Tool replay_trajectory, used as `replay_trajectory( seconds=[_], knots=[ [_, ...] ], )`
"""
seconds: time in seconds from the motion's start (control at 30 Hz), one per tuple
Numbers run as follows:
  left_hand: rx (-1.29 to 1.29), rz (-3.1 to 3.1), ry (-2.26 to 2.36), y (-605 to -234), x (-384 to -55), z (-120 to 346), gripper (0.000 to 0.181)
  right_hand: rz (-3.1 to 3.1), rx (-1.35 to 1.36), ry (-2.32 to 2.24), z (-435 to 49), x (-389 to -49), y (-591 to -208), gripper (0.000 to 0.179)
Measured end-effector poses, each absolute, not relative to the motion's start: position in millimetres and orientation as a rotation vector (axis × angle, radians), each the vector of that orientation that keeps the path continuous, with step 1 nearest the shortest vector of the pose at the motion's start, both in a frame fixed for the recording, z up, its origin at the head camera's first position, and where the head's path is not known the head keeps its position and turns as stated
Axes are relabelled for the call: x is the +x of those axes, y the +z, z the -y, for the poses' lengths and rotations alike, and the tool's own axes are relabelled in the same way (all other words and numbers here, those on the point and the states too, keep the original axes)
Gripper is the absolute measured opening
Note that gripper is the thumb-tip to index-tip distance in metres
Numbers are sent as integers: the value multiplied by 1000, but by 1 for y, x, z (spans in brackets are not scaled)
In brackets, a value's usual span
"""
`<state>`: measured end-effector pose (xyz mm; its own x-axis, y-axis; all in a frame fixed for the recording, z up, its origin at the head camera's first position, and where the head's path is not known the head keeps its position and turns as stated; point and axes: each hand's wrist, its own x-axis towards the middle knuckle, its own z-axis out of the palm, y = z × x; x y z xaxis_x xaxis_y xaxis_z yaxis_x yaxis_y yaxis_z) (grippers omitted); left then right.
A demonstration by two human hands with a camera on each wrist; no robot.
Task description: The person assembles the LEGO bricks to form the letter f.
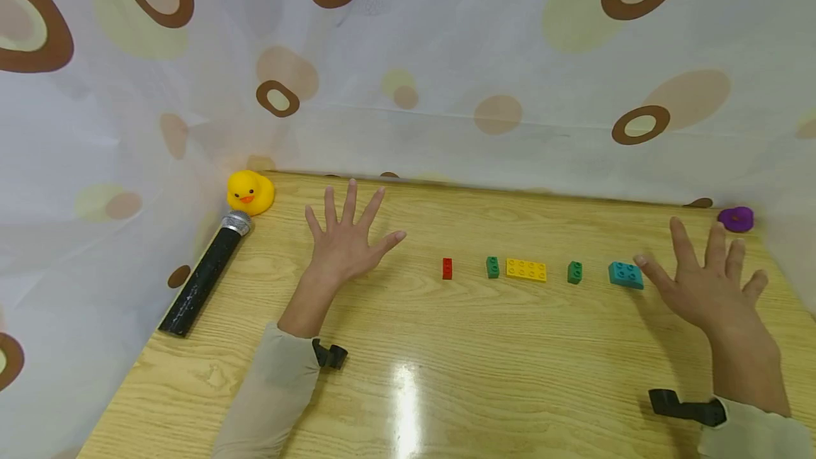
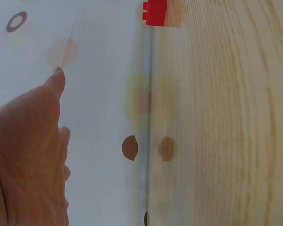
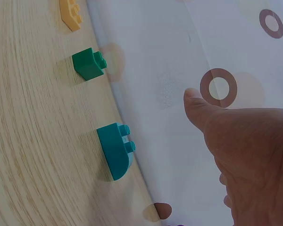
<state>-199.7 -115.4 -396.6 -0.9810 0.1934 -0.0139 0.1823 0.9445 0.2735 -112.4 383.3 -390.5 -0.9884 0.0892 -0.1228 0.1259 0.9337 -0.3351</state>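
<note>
My left hand (image 1: 346,246) is held with its fingers spread, left of a small red toy brick (image 1: 448,268), and holds nothing. On the other side my right hand (image 1: 710,289) also spreads its fingers, its thumb near a teal brick (image 1: 626,275) and nothing in its grip. Between the hands the bricks form a row: the red one, a green brick (image 1: 493,267), a yellow brick (image 1: 525,270), another green brick (image 1: 575,273) and the teal one. In the right wrist view the teal brick (image 3: 117,149) shows a rounded end.
A yellow rubber duck (image 1: 250,192) sits in the back left corner. Below it a black microphone (image 1: 207,271) lies along the left edge of the wooden table (image 1: 484,367). A purple toy (image 1: 736,219) stands at the back right. Dotted white sheeting (image 1: 446,41) walls the table.
</note>
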Motion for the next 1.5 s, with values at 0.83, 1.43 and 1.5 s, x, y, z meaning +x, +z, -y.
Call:
replay_trajectory(
  seconds=[0.83,1.43,1.5],
  knots=[
    [469,-2867,805,-393,-204,122,94,-3013,-185,-975,-370,-129,-392,75],
    [593,-2676,1009,-403,-204,100,116,-2903,-239,-1032,-326,-142,-390,95],
    [604,-2653,1007,-406,-204,97,113,-2875,-246,-1044,-318,-143,-390,98]
  ],
)
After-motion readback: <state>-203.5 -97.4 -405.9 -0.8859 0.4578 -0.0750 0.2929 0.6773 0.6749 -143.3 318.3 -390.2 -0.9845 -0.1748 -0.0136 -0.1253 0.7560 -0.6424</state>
